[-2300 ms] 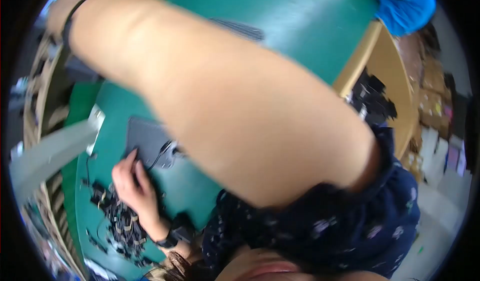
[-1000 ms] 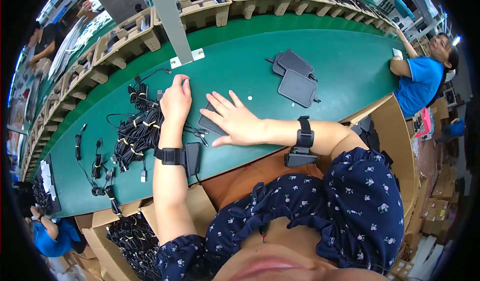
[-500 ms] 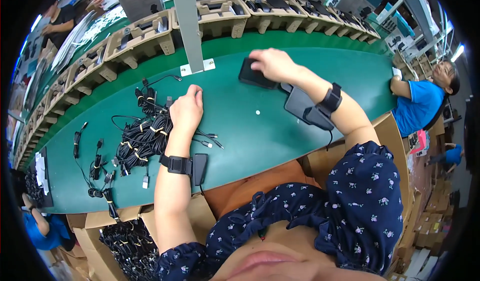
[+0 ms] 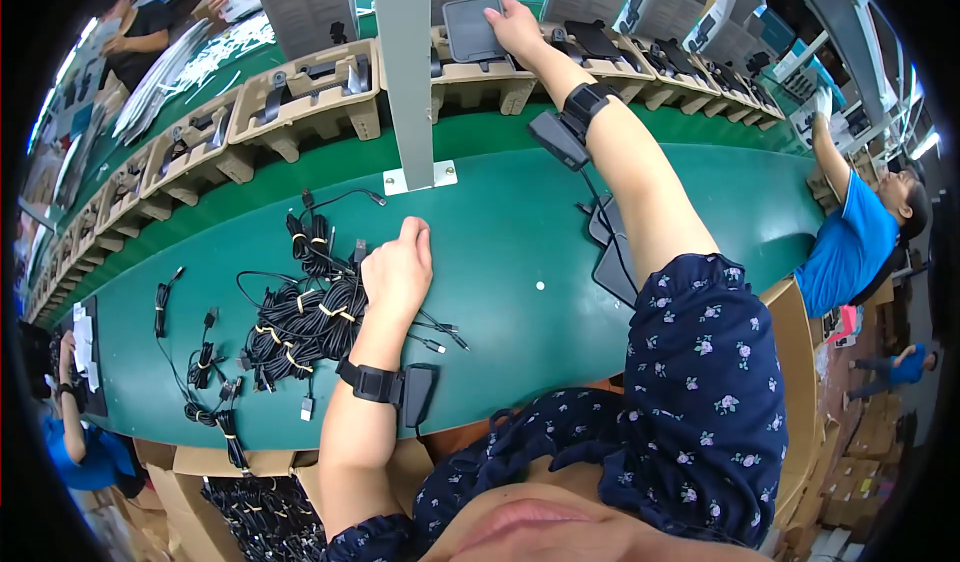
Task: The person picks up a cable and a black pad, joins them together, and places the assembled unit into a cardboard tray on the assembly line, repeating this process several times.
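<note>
At the back, my right hand [image 4: 517,30] grips a flat, dark, square pad with rounded corners [image 4: 474,28] by its right edge. The pad is over a brown moulded tray [image 4: 482,78], in the row beyond the table. My left hand [image 4: 397,270] is closed at the right side of a heap of bundled black cables [image 4: 305,327]; its palm side is hidden, so I cannot make out what it holds. Several cable plugs stick out beside that hand. Dark flat pads [image 4: 614,266] lie on the table, partly under my right arm.
A grey metal post [image 4: 408,82] rises from the table's far edge between my hands. Brown trays [image 4: 305,102] with dark parts line the back. Loose cable bundles [image 4: 203,367] lie at the left; a carton of cables [image 4: 262,512] stands below. A co-worker in blue [image 4: 850,232] sits at the right.
My right hand has carried a pad from the table up and away to the tray row. The left hand stays by the cables. The view has shifted slightly. The right co-worker's arm has risen.
</note>
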### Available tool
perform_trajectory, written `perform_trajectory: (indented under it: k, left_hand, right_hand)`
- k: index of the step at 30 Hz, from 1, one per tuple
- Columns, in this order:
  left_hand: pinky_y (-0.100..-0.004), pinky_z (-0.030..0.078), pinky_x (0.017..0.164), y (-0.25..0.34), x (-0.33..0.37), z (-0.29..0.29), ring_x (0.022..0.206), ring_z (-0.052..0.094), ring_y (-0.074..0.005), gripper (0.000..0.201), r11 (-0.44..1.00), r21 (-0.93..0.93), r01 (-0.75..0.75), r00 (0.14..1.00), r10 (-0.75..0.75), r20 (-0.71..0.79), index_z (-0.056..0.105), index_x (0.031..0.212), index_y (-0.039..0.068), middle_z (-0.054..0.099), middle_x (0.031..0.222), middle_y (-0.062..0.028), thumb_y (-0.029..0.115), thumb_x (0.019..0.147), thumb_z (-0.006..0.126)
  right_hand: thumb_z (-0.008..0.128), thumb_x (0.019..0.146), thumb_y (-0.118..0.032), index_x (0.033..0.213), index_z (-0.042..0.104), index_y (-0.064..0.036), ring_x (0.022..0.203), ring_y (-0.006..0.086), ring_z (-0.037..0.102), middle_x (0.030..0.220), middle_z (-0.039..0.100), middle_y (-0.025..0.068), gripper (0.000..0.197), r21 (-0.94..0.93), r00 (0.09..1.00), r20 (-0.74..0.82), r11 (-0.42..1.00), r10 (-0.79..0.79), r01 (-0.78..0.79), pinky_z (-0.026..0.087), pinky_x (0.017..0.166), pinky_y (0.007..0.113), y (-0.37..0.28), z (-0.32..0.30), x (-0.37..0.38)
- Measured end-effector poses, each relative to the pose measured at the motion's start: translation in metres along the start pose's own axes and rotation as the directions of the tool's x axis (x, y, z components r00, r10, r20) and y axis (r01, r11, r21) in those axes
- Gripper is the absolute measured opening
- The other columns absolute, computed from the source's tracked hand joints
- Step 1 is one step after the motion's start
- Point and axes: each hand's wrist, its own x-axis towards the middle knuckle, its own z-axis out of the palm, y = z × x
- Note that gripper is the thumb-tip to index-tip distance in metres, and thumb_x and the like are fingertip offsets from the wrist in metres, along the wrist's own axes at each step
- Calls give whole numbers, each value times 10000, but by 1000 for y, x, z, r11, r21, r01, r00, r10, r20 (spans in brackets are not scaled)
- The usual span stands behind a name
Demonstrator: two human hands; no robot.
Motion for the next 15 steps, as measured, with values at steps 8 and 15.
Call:
perform_trajectory:
  k: [8, 15]
  left_hand:
    - [-446, 468, 522, -3, 0, 5, 572, 606, -332, 107, 1000, 16, 3, 1000, -2, -25, 515, 911, 172, 601, 590, -119, 265, 894, 465]
    - [-449, 468, 521, -12, -1, 5, 571, 606, -341, 105, 1000, 9, 5, 999, -5, -49, 514, 912, 167, 601, 592, -128, 259, 893, 466]
  right_hand:
    - [577, 820, -470, 988, 588, 5, 922, 321, 583, 973, 608, 205, 503, -421, 935, 316, 907, 159, -11, 448, 797, 395, 5, -26, 7]
    - [613, 776, -265, 950, 599, -69, 945, 287, 542, 930, 554, 117, 262, -748, 812, 120, 485, -572, 452, 448, 823, 418, -6, -10, -8]
